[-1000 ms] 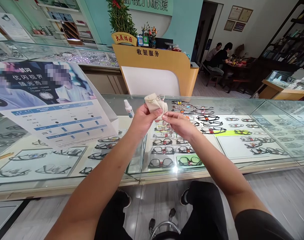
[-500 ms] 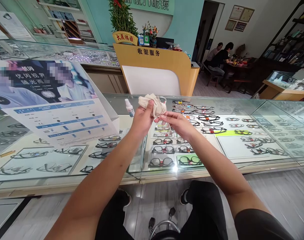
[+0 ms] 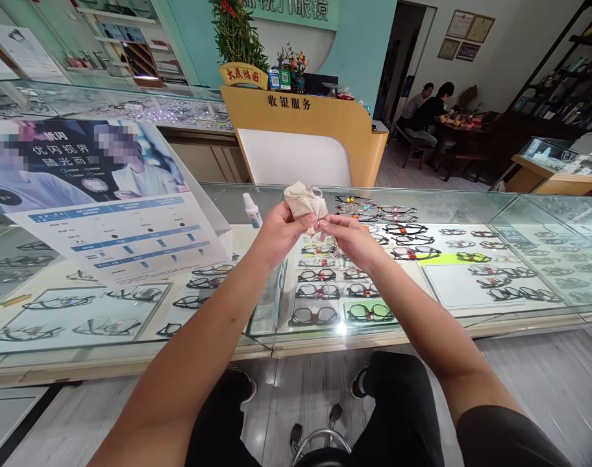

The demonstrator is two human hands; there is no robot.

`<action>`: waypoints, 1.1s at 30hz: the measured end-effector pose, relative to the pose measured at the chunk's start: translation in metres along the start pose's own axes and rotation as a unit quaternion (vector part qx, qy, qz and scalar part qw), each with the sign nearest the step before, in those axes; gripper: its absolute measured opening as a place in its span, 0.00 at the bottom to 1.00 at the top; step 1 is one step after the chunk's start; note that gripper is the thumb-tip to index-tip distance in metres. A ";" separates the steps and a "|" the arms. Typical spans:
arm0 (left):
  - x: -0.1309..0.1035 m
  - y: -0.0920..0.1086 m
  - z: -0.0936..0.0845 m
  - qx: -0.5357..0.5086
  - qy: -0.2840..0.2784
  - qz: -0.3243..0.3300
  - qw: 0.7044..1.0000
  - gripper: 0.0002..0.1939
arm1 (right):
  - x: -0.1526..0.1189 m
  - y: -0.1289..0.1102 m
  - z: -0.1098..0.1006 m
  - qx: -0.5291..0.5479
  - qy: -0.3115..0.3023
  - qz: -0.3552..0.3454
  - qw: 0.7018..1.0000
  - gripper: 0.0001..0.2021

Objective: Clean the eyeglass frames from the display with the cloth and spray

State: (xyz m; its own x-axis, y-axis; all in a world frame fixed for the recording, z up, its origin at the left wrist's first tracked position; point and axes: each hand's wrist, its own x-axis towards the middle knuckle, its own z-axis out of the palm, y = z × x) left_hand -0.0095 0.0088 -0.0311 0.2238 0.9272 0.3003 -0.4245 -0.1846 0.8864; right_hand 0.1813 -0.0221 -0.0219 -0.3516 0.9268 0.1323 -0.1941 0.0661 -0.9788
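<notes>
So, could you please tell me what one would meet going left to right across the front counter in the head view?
Printed display board → white spray bottle → left hand → right hand → lime-green strip

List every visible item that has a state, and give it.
Cloth: bunched, held.
Left hand: closed on cloth.
Right hand: fingertips pinched at cloth's edge.
Bottle: upright.
Printed sign: standing.
Eyeglasses: laid out under glass.
</notes>
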 end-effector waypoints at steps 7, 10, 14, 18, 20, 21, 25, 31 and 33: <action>0.004 -0.009 0.002 0.032 0.068 0.047 0.996 0.28 | -0.004 0.001 0.006 -0.067 -0.014 -0.020 0.997 0.23; 0.004 -0.004 0.002 0.010 0.075 0.045 0.996 0.30 | -0.007 0.000 0.009 -0.078 -0.018 -0.027 0.996 0.23; 0.004 0.007 -0.002 -0.020 0.022 0.015 0.999 0.30 | -0.008 -0.003 0.009 -0.073 -0.005 -0.045 0.996 0.23; 0.003 0.010 -0.006 -0.017 -0.045 -0.006 0.999 0.25 | -0.005 -0.001 0.004 -0.041 -0.001 -0.068 0.997 0.19; 0.003 0.008 -0.007 -0.010 -0.053 -0.007 0.999 0.24 | -0.002 0.003 0.003 -0.031 0.002 -0.062 0.998 0.19; 0.003 0.007 -0.006 -0.006 -0.049 -0.006 0.999 0.24 | -0.002 0.005 0.003 -0.028 0.004 -0.058 0.998 0.20; 0.003 0.003 -0.004 0.016 -0.010 0.009 1.000 0.26 | -0.003 0.010 0.007 -0.021 0.000 -0.057 0.998 0.20; 0.004 -0.001 -0.001 0.042 0.041 0.050 0.997 0.27 | -0.008 0.007 0.012 -0.063 0.010 -0.045 0.997 0.22; 0.005 -0.001 -0.001 0.040 0.059 0.057 0.996 0.28 | -0.008 0.006 0.012 -0.073 0.013 -0.038 0.997 0.22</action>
State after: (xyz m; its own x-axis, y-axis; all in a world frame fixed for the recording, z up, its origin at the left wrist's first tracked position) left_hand -0.0090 0.0141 -0.0313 0.0724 0.9296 0.3614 -0.3684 -0.3118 0.8758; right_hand 0.1724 -0.0337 -0.0273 -0.3158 0.9264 0.2050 -0.0840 0.1879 -0.9786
